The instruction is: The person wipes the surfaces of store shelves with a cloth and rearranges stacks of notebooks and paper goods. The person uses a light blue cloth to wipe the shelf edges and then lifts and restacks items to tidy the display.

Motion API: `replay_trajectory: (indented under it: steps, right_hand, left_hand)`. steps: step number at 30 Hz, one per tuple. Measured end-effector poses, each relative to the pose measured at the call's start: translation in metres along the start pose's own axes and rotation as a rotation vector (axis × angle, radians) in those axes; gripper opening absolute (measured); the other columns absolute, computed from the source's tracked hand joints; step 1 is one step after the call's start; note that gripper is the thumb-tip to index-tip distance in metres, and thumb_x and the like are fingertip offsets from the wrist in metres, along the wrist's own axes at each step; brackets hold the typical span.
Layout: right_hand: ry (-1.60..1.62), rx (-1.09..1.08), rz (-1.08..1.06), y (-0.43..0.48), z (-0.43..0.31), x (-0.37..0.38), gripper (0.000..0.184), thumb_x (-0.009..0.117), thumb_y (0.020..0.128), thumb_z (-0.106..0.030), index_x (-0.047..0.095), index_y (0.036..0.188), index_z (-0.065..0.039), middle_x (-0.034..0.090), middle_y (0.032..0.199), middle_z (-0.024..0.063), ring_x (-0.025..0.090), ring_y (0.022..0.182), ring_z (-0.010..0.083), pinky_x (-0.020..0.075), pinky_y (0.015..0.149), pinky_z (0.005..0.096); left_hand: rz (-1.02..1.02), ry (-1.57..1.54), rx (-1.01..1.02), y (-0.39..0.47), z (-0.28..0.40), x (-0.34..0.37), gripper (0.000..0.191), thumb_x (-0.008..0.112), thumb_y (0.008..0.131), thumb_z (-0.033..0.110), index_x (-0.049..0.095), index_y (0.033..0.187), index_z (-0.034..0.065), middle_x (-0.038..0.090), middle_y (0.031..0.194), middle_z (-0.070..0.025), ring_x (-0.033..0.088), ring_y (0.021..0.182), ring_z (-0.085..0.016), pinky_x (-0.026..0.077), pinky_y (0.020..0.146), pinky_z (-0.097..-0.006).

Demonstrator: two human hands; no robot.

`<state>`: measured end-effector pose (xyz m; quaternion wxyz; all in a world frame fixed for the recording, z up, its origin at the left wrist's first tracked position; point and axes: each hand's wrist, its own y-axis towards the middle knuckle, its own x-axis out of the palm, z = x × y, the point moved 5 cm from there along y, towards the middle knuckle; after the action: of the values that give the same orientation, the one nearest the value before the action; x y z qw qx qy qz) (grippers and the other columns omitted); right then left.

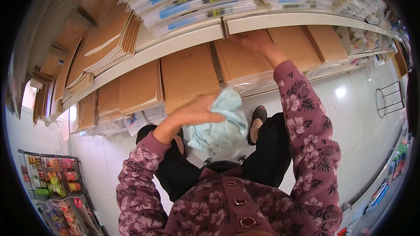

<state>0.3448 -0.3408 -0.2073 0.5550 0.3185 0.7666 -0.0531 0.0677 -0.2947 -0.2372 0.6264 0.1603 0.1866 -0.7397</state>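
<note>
My left hand (198, 108) grips a crumpled pale blue cloth (226, 127), which hangs down above the floor between my feet. My right hand (254, 42) reaches in below the upper shelf's white edge, over a stack of brown kraft-paper envelopes or folders (244, 60). Its fingers are blurred and partly in shadow, so whether they grip anything is hidden. Between my two hands lies another brown kraft stack (190, 72) on the lower shelf. More brown stacks (292, 46) continue to the right of my right hand.
White-fronted upper shelving (183, 41) carries bundles of plastic-wrapped paper (203, 0) and brown paper booklets (108, 46). A wire rack (52, 177) with colourful packets stands at lower left. Pale tiled floor (354, 105) holds a black wire stand (390, 100) on the right.
</note>
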Motion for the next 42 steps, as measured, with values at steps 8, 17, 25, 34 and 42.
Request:
replay_trajectory:
  steps: [8, 17, 25, 34, 42]
  right_hand:
    - [-0.089, -0.025, -0.097, 0.011, -0.025, -0.010, 0.072, 0.064, 0.096, -0.052, 0.049, 0.153, -0.010, 0.046, 0.160, 0.0144, 0.043, 0.146, 0.0336, 0.0344, 0.121, 0.0429]
    - [-0.167, 0.033, -0.152, 0.009, -0.019, -0.008, 0.068, 0.063, 0.097, -0.051, 0.050, 0.152, -0.012, 0.048, 0.158, 0.0128, 0.044, 0.146, 0.0327, 0.0351, 0.120, 0.0428]
    - [-0.180, 0.092, -0.122, 0.010, -0.002, 0.000, 0.065, 0.063, 0.098, -0.050, 0.051, 0.152, -0.014, 0.050, 0.157, 0.0113, 0.044, 0.146, 0.0319, 0.0357, 0.120, 0.0427]
    - [-0.066, 0.336, 0.043, -0.010, 0.076, -0.032, 0.062, 0.062, 0.099, -0.049, 0.053, 0.151, -0.015, 0.052, 0.156, 0.0097, 0.045, 0.145, 0.0310, 0.0364, 0.119, 0.0426]
    - [0.409, 0.359, 0.139, -0.013, 0.081, -0.028, 0.061, 0.069, 0.097, -0.037, 0.054, 0.149, -0.010, 0.058, 0.149, 0.0137, 0.053, 0.138, 0.0296, 0.0407, 0.115, 0.0405]
  left_hand:
    - [-0.082, 0.084, -0.005, 0.027, 0.005, 0.067, 0.077, 0.073, 0.081, 0.030, 0.043, 0.143, -0.0044, 0.058, 0.133, -0.0285, 0.058, 0.124, -0.043, 0.047, 0.103, -0.0473]
    - [0.065, -0.008, -0.047, 0.039, 0.026, 0.079, 0.076, 0.073, 0.081, 0.027, 0.042, 0.139, -0.0099, 0.063, 0.122, -0.0333, 0.062, 0.115, -0.047, 0.050, 0.098, -0.0483]
    - [0.053, -0.055, -0.035, 0.017, 0.039, 0.056, 0.077, 0.076, 0.082, 0.032, 0.043, 0.139, -0.0062, 0.065, 0.116, -0.0330, 0.065, 0.110, -0.047, 0.051, 0.094, -0.0492]
    - [0.348, -0.046, -0.018, -0.018, 0.044, -0.011, 0.073, 0.078, 0.086, 0.035, 0.050, 0.142, -0.0042, 0.068, 0.125, -0.0232, 0.066, 0.118, -0.035, 0.050, 0.101, -0.0416]
    - [0.377, -0.239, -0.009, 0.007, 0.018, -0.042, 0.055, 0.077, 0.088, 0.030, 0.058, 0.129, -0.0016, 0.070, 0.110, -0.0155, 0.070, 0.101, -0.027, 0.055, 0.089, -0.0402]
